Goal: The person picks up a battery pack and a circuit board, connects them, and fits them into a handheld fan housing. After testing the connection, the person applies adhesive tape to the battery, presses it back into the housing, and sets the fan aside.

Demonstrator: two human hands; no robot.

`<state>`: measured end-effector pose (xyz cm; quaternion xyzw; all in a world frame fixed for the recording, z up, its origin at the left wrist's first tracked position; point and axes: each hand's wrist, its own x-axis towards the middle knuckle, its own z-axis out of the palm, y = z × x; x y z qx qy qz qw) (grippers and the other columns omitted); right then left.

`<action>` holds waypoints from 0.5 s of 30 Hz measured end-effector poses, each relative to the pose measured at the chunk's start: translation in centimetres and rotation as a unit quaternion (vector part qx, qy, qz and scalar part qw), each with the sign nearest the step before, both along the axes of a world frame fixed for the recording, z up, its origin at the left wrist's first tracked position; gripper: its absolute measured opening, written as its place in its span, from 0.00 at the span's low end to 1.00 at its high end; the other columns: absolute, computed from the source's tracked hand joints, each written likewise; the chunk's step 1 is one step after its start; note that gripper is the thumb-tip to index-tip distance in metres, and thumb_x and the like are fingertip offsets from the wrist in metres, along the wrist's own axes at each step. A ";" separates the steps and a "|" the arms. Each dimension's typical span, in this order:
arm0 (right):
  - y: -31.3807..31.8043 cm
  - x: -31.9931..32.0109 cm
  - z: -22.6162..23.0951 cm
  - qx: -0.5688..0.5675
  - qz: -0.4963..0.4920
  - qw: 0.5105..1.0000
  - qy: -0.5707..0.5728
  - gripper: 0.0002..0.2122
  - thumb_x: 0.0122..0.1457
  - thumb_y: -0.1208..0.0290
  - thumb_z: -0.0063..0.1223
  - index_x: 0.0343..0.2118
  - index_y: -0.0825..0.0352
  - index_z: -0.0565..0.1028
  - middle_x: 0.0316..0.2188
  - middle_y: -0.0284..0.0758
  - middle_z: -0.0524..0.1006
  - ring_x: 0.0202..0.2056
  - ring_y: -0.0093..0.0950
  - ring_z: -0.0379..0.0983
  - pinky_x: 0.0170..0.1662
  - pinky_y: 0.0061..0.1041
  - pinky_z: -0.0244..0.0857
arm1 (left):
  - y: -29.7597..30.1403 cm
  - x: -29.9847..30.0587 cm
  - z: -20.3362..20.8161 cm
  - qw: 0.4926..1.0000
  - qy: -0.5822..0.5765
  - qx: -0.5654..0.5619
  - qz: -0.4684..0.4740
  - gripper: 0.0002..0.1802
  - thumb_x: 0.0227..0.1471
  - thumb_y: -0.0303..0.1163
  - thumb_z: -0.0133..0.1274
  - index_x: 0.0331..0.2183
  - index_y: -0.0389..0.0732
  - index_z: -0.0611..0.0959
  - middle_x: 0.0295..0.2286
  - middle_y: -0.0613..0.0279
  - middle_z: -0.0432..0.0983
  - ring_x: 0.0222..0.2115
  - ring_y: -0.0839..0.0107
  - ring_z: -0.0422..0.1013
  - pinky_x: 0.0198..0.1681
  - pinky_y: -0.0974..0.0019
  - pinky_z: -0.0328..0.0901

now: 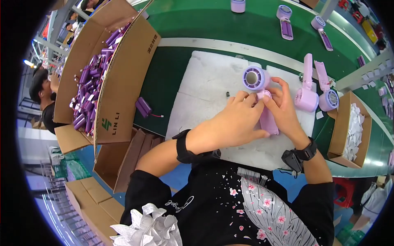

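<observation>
A handheld fan with a lilac round head (255, 78) and a pink handle (268, 122) lies on the white foam pad (193, 100), head pointing away from me. My left hand (234, 119) reaches across the handle, its bent fingertips at the upper part and its thumb near the lower end. From the other side my right hand (285, 107) grips around the neck, its thumb pressed on the handle's top. What lies under the fingertips is hidden. Right of my hands, a pink fan (307, 96) and another opened fan (328, 98) rest at the pad's edge.
A tall carton (125, 86) of purple battery packs (88, 88) stands at the left. Beside it lies one loose battery pack (143, 107) with a wire. A small box (334, 143) of white pieces sits at the right. Several fans stand on the green belt (197, 22) beyond.
</observation>
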<state>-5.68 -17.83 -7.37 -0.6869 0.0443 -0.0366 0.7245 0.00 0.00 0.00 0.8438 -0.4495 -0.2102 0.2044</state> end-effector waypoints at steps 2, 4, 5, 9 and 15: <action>0.3 -0.1 0.1 -0.064 -0.023 0.997 -0.044 0.31 0.59 0.72 0.55 0.61 0.65 0.52 0.44 0.47 0.73 0.39 0.28 0.76 0.40 0.22 0.70 | 1.0 0.6 -0.6 0.995 0.012 -0.089 -0.036 0.27 0.48 0.41 0.61 0.49 0.42 0.76 0.54 0.46 0.66 0.56 0.46 0.59 0.58 0.51 0.56; 0.7 0.2 0.4 -0.093 -0.035 0.993 -0.067 0.31 0.57 0.74 0.56 0.61 0.65 0.52 0.41 0.46 0.75 0.37 0.26 0.77 0.36 0.21 0.70 | 2.9 1.6 -1.0 0.986 0.008 -0.168 -0.017 0.21 0.47 0.36 0.61 0.44 0.39 0.80 0.52 0.47 0.67 0.55 0.48 0.60 0.56 0.53 0.59; 0.2 0.1 1.1 -0.125 -0.034 0.991 -0.023 0.31 0.57 0.76 0.56 0.61 0.66 0.53 0.39 0.43 0.75 0.35 0.23 0.75 0.35 0.19 0.68 | 3.9 2.3 -1.2 0.978 0.006 -0.206 0.015 0.18 0.47 0.32 0.61 0.42 0.39 0.81 0.51 0.48 0.68 0.54 0.50 0.62 0.55 0.54 0.59; -0.5 -0.4 1.6 -0.181 -0.067 0.980 0.057 0.32 0.55 0.80 0.57 0.61 0.67 0.53 0.32 0.37 0.76 0.29 0.16 0.72 0.31 0.16 0.64 | 12.0 5.3 -1.3 0.932 -0.231 -0.067 0.271 0.21 0.44 0.21 0.57 0.43 0.42 0.80 0.49 0.49 0.70 0.50 0.51 0.65 0.54 0.55 0.60; 0.4 0.4 1.6 -0.227 -0.126 0.966 -0.006 0.32 0.57 0.75 0.57 0.62 0.68 0.53 0.24 0.31 0.74 0.20 0.14 0.66 0.25 0.17 0.57 | 19.9 3.5 -1.4 0.927 -0.190 0.106 0.306 0.19 0.43 0.17 0.55 0.40 0.42 0.80 0.48 0.57 0.71 0.54 0.56 0.61 0.58 0.57 0.55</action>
